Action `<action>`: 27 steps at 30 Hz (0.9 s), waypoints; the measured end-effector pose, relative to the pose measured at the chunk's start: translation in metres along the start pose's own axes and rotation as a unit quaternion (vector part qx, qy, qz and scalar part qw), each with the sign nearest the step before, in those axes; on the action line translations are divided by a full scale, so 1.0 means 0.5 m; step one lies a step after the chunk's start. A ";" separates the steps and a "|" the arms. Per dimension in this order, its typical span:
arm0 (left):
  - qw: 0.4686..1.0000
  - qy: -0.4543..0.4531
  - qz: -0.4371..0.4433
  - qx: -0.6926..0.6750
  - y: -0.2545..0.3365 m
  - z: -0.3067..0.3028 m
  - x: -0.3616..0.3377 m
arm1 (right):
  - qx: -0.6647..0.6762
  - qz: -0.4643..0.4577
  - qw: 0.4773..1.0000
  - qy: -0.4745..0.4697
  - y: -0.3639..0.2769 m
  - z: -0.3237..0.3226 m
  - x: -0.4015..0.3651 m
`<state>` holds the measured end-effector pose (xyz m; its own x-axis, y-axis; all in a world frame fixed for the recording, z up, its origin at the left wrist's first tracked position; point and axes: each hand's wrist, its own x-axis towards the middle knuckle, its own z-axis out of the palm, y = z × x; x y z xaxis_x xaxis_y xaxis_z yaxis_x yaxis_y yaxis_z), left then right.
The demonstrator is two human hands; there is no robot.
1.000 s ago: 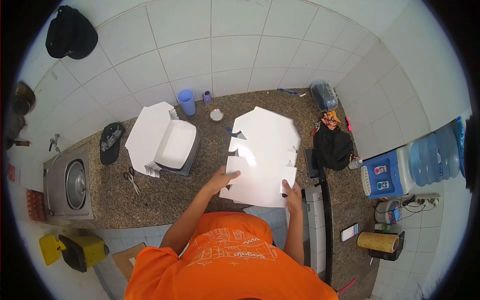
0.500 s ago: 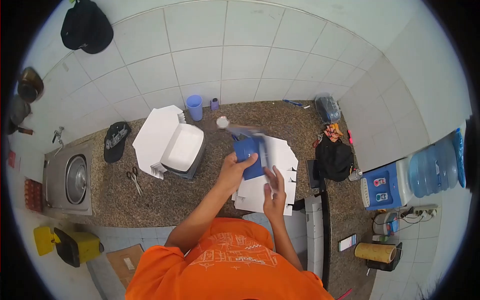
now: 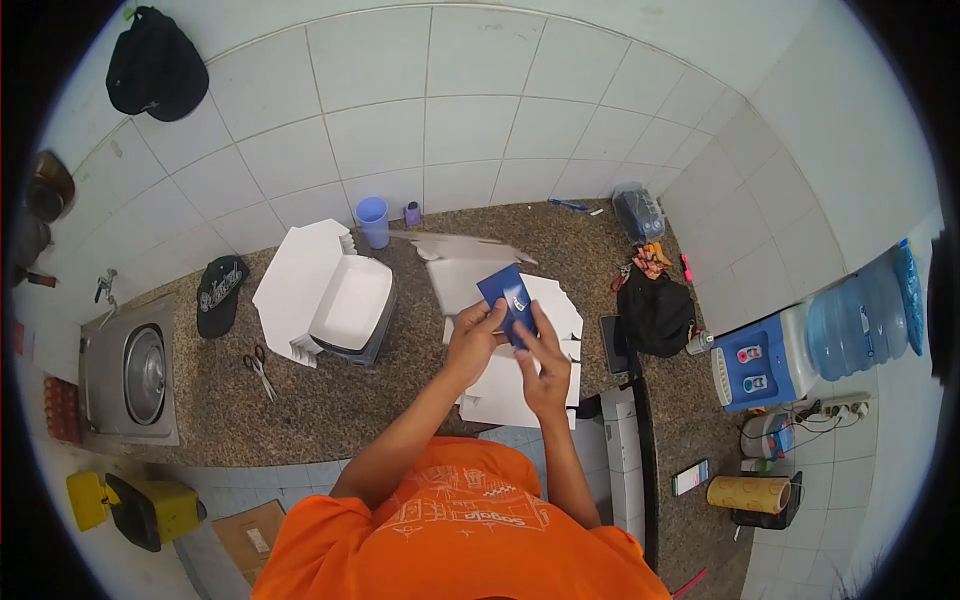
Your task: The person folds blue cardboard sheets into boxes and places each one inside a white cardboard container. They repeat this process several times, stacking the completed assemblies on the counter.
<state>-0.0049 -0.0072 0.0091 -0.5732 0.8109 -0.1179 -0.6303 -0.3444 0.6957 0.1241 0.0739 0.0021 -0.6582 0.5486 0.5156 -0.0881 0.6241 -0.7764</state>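
My left hand grips a blue-and-white cardboard box blank by its lower left edge, thumb on the blue face. My right hand is closed at the lower right of the same blue panel, its fingers bent against the card. A pale, motion-blurred part, apparently of this blank, stands tilted behind and left of the blue panel. Beneath my hands lies a pile of flat white blanks with notched edges. To the left, a white-lined folded tray tops a dark-sided stack.
More white flat blanks rest beside the tray. Scissors, a cap, a purple cup and a small purple bottle are on the granite counter. A black bag and phone are at right.
The blue panel has turned to a tilt, and my right hand has moved up onto it. A pale part of the blank has swung out to the left.
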 end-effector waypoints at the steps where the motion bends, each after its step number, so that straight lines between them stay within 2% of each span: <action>1: 1.000 0.000 0.001 0.001 0.000 -0.002 0.001 | -0.018 -0.025 0.999 -0.039 -0.004 -0.001 -0.006; 3: 1.000 -0.003 -0.003 -0.017 -0.018 -0.009 -0.010 | -0.036 -0.030 0.998 -0.038 -0.001 0.020 -0.013; 5: 1.000 0.008 0.000 -0.019 -0.058 -0.004 -0.030 | -0.084 -0.008 0.993 0.080 0.011 0.045 -0.012; 7: 0.997 -0.022 0.036 0.058 -0.074 0.004 -0.037 | -0.093 -0.009 0.989 0.119 0.020 0.067 -0.013; 8: 0.982 -0.012 0.098 0.159 -0.081 0.010 -0.032 | -0.004 0.058 0.990 0.131 0.021 0.076 -0.014; 9: 0.983 -0.011 0.097 0.158 -0.071 0.012 -0.038 | 0.085 0.128 0.978 0.140 0.019 0.081 -0.017; 11: 0.940 0.042 0.137 0.311 -0.040 0.005 -0.046 | 0.104 0.093 0.982 0.126 0.021 0.055 -0.012; 12: 0.918 0.055 0.173 0.352 -0.031 -0.009 -0.045 | 0.187 0.164 0.961 0.124 -0.009 0.032 -0.003; 13: 0.894 0.046 0.112 0.431 -0.002 -0.022 -0.059 | 0.266 0.238 0.926 0.123 -0.027 0.021 -0.004; 15: 0.885 -0.026 0.064 0.460 0.016 -0.049 -0.087 | 0.253 0.228 0.929 0.144 0.003 0.024 -0.011; 16: 0.886 -0.026 0.060 0.458 0.026 -0.059 -0.105 | 0.117 0.180 0.972 0.097 0.022 0.018 -0.015; 17: 0.882 -0.053 0.017 0.467 0.039 -0.069 -0.123 | -0.020 0.125 0.991 0.048 0.038 0.014 -0.017; 18: 0.875 -0.080 -0.025 0.476 0.051 -0.077 -0.137 | -0.030 0.156 0.987 0.013 0.046 0.013 -0.032; 19: 0.874 -0.081 -0.025 0.478 0.060 -0.085 -0.149 | 0.036 0.226 0.972 -0.047 0.044 0.006 -0.041; 21: 0.851 -0.061 -0.061 0.518 0.069 -0.092 -0.170 | 0.168 0.372 0.897 -0.168 0.010 -0.016 -0.042; 22: 0.850 -0.064 -0.063 0.519 0.066 -0.087 -0.180 | 0.168 0.373 0.897 -0.165 -0.004 -0.021 -0.037; 24: 0.858 0.018 -0.097 0.505 0.058 -0.078 -0.195 | 0.190 0.240 0.887 -0.346 -0.020 -0.023 -0.032; 25: 0.857 0.015 -0.099 0.506 0.052 -0.088 -0.195 | 0.190 0.242 0.888 -0.343 -0.017 -0.019 -0.033; 27: 0.862 -0.045 -0.062 0.500 0.048 -0.104 -0.182 | 0.084 0.224 0.951 -0.194 -0.011 -0.006 -0.029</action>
<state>0.0050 -0.1141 -0.0003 -0.4617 0.8614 -0.2117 0.1089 0.2919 0.9502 0.1363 0.0643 -0.0001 -0.8811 0.4720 -0.0286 0.1703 0.2603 -0.9504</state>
